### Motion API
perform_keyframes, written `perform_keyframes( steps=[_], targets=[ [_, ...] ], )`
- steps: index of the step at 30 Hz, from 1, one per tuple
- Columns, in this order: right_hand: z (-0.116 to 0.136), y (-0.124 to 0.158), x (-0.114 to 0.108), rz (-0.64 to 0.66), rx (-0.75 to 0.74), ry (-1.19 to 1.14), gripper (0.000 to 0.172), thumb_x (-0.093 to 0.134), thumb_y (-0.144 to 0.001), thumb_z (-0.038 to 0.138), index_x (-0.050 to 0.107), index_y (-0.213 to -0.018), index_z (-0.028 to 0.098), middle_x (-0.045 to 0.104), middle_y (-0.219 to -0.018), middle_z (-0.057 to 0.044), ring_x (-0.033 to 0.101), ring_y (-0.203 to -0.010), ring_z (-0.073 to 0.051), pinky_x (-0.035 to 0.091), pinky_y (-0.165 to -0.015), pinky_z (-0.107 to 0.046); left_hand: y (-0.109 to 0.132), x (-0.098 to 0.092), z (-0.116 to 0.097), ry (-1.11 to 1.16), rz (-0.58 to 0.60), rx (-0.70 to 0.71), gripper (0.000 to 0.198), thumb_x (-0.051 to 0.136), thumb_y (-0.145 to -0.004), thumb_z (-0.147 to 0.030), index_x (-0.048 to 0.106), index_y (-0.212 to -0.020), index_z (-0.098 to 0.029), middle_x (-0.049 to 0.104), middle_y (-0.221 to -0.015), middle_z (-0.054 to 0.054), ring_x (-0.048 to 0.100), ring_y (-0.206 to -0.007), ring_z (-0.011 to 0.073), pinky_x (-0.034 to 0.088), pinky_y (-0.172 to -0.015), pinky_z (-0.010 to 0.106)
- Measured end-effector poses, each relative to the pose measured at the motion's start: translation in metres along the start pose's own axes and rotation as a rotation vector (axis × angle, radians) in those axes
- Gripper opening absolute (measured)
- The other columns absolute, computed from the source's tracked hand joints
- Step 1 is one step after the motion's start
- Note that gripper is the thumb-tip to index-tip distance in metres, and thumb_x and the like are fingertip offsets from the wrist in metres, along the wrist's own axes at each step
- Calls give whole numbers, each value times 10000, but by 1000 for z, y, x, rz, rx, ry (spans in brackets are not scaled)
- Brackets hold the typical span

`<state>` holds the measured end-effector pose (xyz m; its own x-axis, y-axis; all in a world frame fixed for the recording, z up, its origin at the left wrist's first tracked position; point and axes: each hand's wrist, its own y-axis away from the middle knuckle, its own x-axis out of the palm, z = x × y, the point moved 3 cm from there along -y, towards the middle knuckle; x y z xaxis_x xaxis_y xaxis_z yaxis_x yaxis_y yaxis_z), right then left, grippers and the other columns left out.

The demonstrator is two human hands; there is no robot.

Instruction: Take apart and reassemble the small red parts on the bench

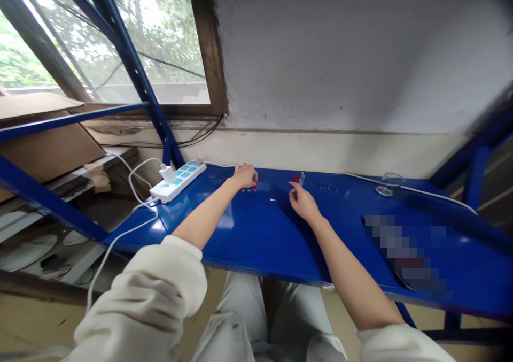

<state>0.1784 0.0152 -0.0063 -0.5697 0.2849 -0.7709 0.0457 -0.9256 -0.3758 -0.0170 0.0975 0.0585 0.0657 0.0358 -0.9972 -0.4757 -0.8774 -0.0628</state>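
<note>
My left hand (244, 176) reaches to the back of the blue table, palm down with fingers curled. Its fingertips close on a small red piece (255, 186). Beneath that hand stand small dark-and-clear pieces (246, 190), partly hidden and too small to name. My right hand (303, 201) hovers nearer the middle, index finger stretched out and fingers apart, holding nothing I can see. Just beyond it are a red tube-like piece (296, 178) and some clear tube-like pieces (302, 179). Between the hands lies a tiny pale scrap (272, 199).
A white power strip (178, 181) with a plug and cables lies at the left. Small clear pieces (325, 185) stand right of centre. Farther right are a clear round container (385, 190) and a flat dark blurred object (404, 252). Blue frame posts (138, 73) rise at the left.
</note>
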Motion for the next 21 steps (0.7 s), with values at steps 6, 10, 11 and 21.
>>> perform_keyframes(
  steps=[6, 10, 11, 21],
  targets=[
    [-6, 1, -10, 2, 187, 244, 392, 373, -800, 191, 480, -1176, 171, 608, -1019, -101, 583, -852, -202, 420, -692, -291, 3, -2, -1, -23, 34, -3, 211, 644, -650, -278, 660, -849, -212, 590, -998, 86, 426, -1031, 277, 248, -890, 472],
    [-10, 4, -14, -17, 301, 379, 394, 385, -806, 217, 478, -1176, 121, 582, -1042, -143, 528, -968, -254, 406, -749, -349, 8, -11, -19, -38, -110, 66, 420, 605, -697, -315, 548, -1094, -190, 530, -1117, 113, 391, -1082, 281, 255, -899, 466],
    [-11, 4, -14, -14, 321, 404, 397, 389, -810, 231, 477, -1179, 115, 568, -1064, -155, 504, -1004, -269, 397, -772, -372, 9, -13, -27, -22, -175, 111, 413, 566, -732, -315, 522, -1123, -189, 520, -1133, 109, 384, -1094, 272, 255, -905, 455],
    [-23, 3, 3, 33, 322, 361, 457, 358, -847, 307, 404, -1275, 153, 395, -1329, -143, 295, -1238, -280, 215, -967, -533, -4, 48, -97, 195, -160, 211, 568, 362, -829, -224, 186, -1369, -225, 384, -1318, 109, 359, -1153, 265, 293, -909, 429]
  ],
)
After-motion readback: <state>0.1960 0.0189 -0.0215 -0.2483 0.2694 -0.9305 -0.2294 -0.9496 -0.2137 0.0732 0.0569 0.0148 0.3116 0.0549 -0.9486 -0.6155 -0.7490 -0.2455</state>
